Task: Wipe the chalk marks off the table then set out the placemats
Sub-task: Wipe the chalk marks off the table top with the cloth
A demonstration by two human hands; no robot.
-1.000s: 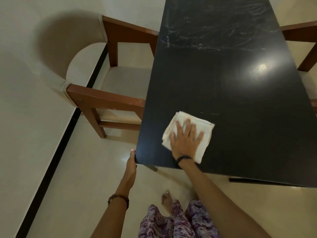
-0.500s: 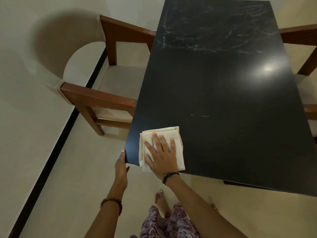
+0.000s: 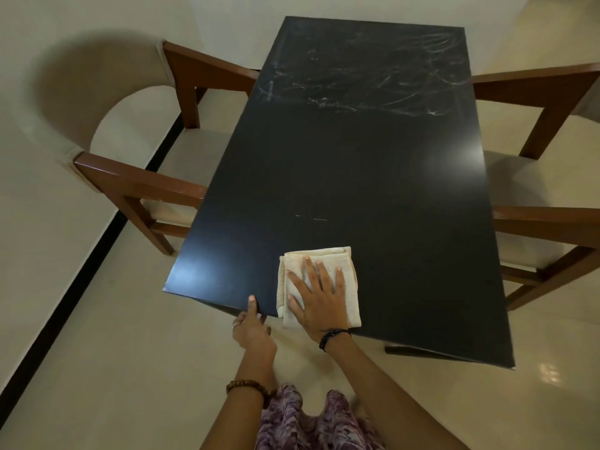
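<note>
Your left hand (image 3: 251, 328) hooks the near edge of the counter (image 3: 373, 177), thumb on top and the other fingers tucked under the lip, so that grip is closed on the edge and steadies you. Just beside it, your right hand (image 3: 319, 300) lies flat on the folded cloth (image 3: 347, 287), fingers spread and straight, palm pressing down. Nothing is pinched there; the grip is wide open and simply bears on the fabric. The cloth sits at the near edge, its near hem hanging slightly past the lip. It looks soft, light and thickly folded, so it should slide easily on this glossy dark top; I'd keep the palm centred and the pressure even so the folds don't bunch or skid out. Your right wrist is bent back, forearm reaching in low from the near side. Further out, two faint short strokes (image 3: 311, 218) remain mid-counter. Beyond them the far end carries the heavy chalk marks (image 3: 363, 82), not yet wiped. Chairs (image 3: 143, 186) flank both sides. No placemats in view.
</note>
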